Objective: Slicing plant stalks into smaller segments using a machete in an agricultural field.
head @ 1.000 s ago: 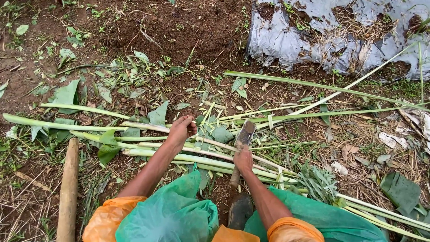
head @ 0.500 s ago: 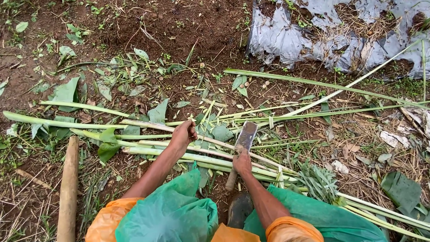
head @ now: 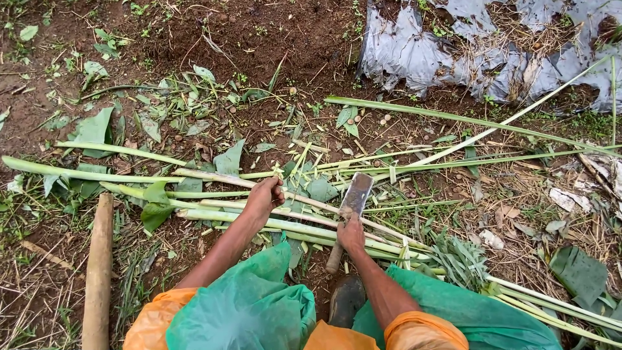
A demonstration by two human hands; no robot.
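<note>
I crouch over a bundle of long pale green stalks (head: 214, 214) that lie across the soil from left to right. My left hand (head: 264, 194) is closed around one of these stalks and presses it down. My right hand (head: 352, 233) grips the wooden handle of a broad chopping knife; its flat grey blade (head: 357, 193) points away from me and is raised just above the stalks. Cut leaves and short trimmed pieces lie around both hands. A dark boot (head: 346, 299) shows between my knees, which are covered in green plastic (head: 246, 304).
A thick wooden pole (head: 98, 272) lies at the lower left. Torn grey plastic sheeting (head: 479, 52) covers the ground at the top right. More long stalks (head: 453, 120) stretch off to the right over dry leaf litter. Bare dark soil lies beyond the stalks.
The knife blade has lifted slightly and tilted to the right. My left hand has stayed on the stalk in the same place.
</note>
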